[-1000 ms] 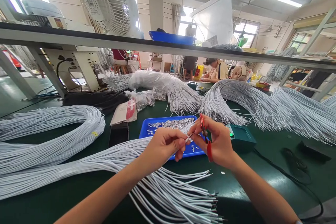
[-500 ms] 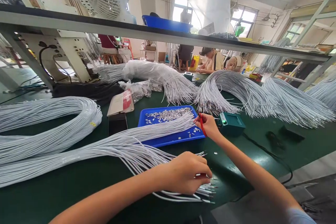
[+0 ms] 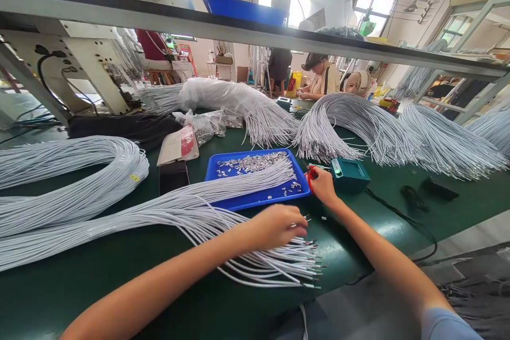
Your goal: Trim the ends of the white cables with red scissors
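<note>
Blue tray (image 3: 258,198) holds metal pieces (image 3: 258,162), wires (image 3: 263,176); right hand (image 3: 324,188) grips red-handled tool (image 3: 311,181), left hand (image 3: 278,227) grip unclear.

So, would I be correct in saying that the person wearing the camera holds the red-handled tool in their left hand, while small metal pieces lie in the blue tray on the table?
Not quite: the red-handled tool is in the right hand, as the head view shows. The metal pieces do lie in the blue tray.

There are two blue containers (image 3: 258,197), one red-handled tool (image 3: 311,178) and uncountable cables (image 3: 239,185).
</note>
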A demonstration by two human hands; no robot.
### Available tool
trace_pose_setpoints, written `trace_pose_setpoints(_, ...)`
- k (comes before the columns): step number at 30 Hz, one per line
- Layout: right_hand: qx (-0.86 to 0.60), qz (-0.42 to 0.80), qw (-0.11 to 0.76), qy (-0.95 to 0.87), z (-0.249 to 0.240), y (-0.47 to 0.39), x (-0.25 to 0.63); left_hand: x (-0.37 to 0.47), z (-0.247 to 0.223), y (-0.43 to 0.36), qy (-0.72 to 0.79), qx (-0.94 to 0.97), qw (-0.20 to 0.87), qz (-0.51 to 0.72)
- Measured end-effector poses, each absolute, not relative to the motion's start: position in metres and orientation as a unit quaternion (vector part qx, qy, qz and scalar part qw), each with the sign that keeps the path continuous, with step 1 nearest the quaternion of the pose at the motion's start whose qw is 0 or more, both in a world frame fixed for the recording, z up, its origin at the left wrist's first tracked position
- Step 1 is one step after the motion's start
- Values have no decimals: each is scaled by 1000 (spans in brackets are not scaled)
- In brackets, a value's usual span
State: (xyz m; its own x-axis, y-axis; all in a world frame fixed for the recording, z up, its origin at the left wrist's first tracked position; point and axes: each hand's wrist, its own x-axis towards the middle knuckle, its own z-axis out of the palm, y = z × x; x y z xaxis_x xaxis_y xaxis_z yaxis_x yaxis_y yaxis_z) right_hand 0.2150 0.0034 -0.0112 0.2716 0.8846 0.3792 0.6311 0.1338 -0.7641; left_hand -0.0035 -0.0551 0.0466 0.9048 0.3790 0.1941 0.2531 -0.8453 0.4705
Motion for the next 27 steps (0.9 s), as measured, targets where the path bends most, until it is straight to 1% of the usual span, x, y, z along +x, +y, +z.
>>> trace_pose_setpoints(2, -640, 137, 492, -574, -10, 4, 219, -11, 54, -33, 273, 951, 120, 85)
trace_pose_setpoints(4, -632, 144, 513, -563, -10, 5, 221, -21, 58, -14, 364, 931, -18, -14)
trace_pose_setpoints(6, -621, 151, 531, -557, -11, 4, 219, -30, 58, 1, 397, 914, -59, -60)
trace_pose_setpoints(11, -597, 164, 558, -553, -14, 0, 214, -36, 53, 9, 422, 899, -75, -96)
trace_pose_setpoints(19, -592, 186, 563, -546, -17, -3, 211, -29, 47, 12, 430, 895, -65, -98)
trace_pose_setpoints(25, -586, 191, 579, -533, -16, -2, 209, -40, 55, 23, 451, 890, -36, -57)
trace_pose_setpoints(27, -586, 187, 588, -525, -16, -1, 210, -39, 57, 24, 455, 890, 0, -15)
